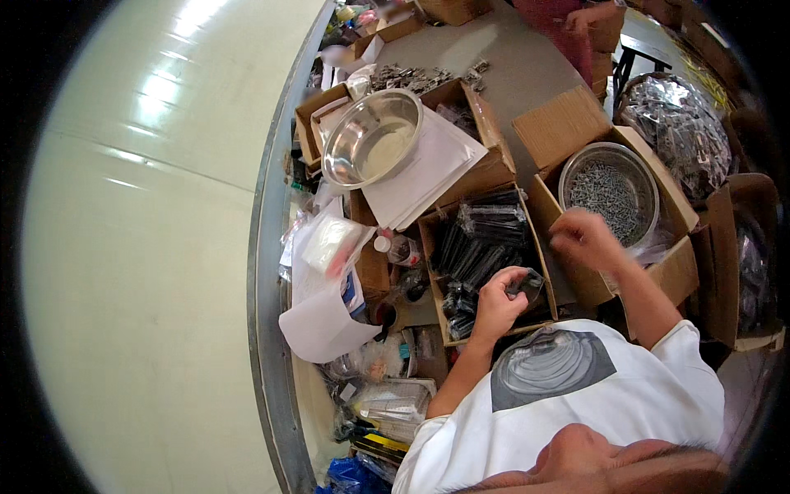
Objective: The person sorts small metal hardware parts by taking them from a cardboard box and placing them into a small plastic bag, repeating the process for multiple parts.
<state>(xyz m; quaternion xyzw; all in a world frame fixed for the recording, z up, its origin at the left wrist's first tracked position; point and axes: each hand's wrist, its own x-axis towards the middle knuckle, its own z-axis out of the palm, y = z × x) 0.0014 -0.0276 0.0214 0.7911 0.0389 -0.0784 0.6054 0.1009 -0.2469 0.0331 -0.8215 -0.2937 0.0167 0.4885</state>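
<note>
My left hand [500, 306] is closed on a small clear plastic packet [529, 285] with something dark in it. It is held over the near right part of a cardboard box [448, 247] full of long black pieces in clear wrapping [485, 239]. My right hand [586, 237] is raised near the front left rim of a round bowl [654, 185] of small silvery screws [605, 193]. Its fingers are curled together, and whatever they may hold is too small to make out. The bowl stands inside an open carton [559, 132].
An empty metal basin [370, 140] rests on white sheets [424, 173] over a box. A capped bottle [401, 249] and papers [329, 321] lie to the left. Metal parts [420, 78] are heaped farther back. A large bag of shiny packets [679, 132] sits right; another person's hand [594, 16] shows beyond.
</note>
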